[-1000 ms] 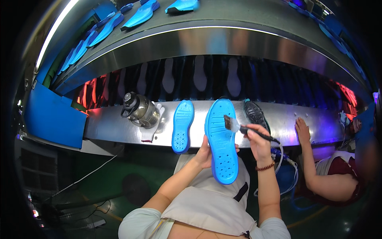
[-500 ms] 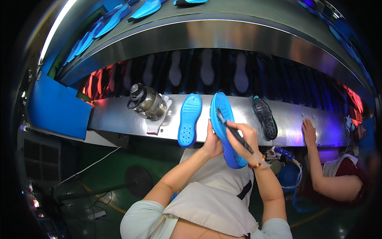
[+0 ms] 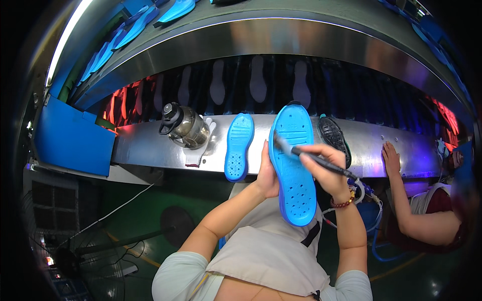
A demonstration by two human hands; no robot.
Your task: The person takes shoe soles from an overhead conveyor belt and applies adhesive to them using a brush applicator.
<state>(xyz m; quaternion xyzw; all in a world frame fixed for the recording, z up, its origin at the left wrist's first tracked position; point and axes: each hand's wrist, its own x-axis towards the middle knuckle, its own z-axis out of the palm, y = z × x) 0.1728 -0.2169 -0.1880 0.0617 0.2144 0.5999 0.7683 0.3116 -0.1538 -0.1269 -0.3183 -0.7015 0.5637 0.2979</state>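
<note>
My left hand (image 3: 267, 171) grips a blue shoe sole (image 3: 294, 175) by its left edge, with the hollow inner face turned up. The sole is held in front of the metal ledge, its tip over the ledge. In my right hand (image 3: 327, 168) is a brush (image 3: 285, 145) with a black handle and a pale tube behind it. Its bristles rest at the inner left side of the sole, beside the ridged part. A second blue sole (image 3: 239, 146) lies on the ledge to the left. A black sole (image 3: 333, 136) lies on the right, partly behind my right hand.
A dark see-through jug (image 3: 188, 128) stands on the metal ledge (image 3: 130, 146), over a white glove (image 3: 195, 157). Behind the ledge, dark soles sit under red and violet light. More blue soles (image 3: 131, 31) lie on the upper belt. A co-worker's hand (image 3: 391, 156) rests at the right.
The held sole has come up and turned its inner face more toward me. My right hand has moved right with the brush, which still meets the sole's left side.
</note>
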